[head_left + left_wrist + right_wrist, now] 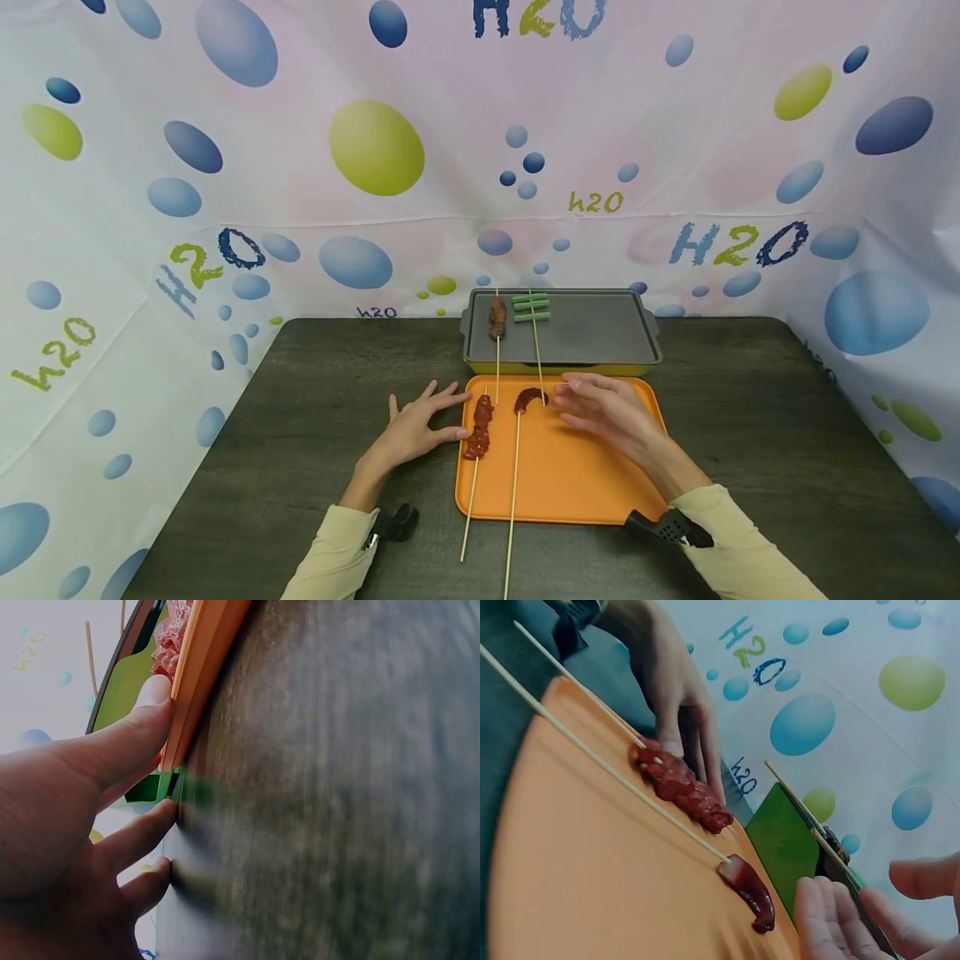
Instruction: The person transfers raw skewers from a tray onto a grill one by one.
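Observation:
My left hand (412, 433) has its fingers spread at the left edge of an orange tray (585, 471). In the left wrist view, its thumb (139, 724) touches the tray's rim beside the red meat. A skewer of red meat chunks (480, 427) lies along that side, its stick jutting past the front edge. To its right lies a skewer with a curved dark red piece (529, 398) at its tip. Over the tray's back right part, my right hand (618, 417) hovers with loosely bent fingers and holds nothing, close to the stick of a green skewer (531, 317).
A grey grill pan (600, 329) stands behind the tray. On its left part lie a browned meat skewer (498, 318) and the green skewer, their sticks reaching over the tray. The dark wooden table (337, 383) meets a patterned backdrop (450, 208).

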The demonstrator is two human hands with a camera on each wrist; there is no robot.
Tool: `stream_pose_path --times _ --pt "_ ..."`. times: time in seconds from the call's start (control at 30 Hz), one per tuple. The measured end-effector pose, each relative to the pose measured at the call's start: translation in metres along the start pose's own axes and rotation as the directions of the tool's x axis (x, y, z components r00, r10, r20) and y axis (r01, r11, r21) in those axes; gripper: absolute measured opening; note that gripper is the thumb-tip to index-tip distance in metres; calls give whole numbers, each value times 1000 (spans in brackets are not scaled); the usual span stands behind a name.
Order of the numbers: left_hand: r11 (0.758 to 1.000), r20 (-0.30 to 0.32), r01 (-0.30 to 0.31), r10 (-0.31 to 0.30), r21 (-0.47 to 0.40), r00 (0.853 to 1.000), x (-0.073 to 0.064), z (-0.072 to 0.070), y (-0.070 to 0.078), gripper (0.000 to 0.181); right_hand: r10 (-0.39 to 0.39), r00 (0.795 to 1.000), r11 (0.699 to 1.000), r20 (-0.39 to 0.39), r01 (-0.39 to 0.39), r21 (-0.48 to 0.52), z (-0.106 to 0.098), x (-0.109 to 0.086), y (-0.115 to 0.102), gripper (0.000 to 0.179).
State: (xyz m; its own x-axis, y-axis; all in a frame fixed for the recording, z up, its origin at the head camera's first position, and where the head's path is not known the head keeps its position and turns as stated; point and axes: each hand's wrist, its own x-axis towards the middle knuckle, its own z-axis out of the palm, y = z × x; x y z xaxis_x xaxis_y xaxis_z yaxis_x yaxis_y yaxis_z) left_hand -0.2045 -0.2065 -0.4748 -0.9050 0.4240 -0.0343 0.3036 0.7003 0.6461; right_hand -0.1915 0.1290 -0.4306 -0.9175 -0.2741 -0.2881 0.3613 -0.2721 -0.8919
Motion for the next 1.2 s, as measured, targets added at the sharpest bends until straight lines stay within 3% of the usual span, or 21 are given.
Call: stream_pose_path --times 0.2,0.47,0.6,0.73,0.93,1.2 --pt "1000 4 -3 3 17 1000 4 1 1 65 92 987 995 133 -86 -46 -15 -34 5 69" --pt "1000 12 -2 2 12 1000 3 3 0 65 181 936 983 301 -180 -33 -32 -73 27 69" --pt "1000 14 0 0 9 1000 2 2 0 65 181 908 980 378 -197 3 -37 -86 37 66" --pt "1000 4 -2 2 3 1000 1 0 0 64 168 884 977 436 -208 46 -34 -92 47 61" --pt "1000 -1 -5 5 9 1000 1 0 -1 65 200 871 962 448 -262 79 -19 -92 56 62" --pt "1000 3 -12 12 14 1000 1 1 -1 65 251 839 940 484 -331 86 1 -89 69 68"
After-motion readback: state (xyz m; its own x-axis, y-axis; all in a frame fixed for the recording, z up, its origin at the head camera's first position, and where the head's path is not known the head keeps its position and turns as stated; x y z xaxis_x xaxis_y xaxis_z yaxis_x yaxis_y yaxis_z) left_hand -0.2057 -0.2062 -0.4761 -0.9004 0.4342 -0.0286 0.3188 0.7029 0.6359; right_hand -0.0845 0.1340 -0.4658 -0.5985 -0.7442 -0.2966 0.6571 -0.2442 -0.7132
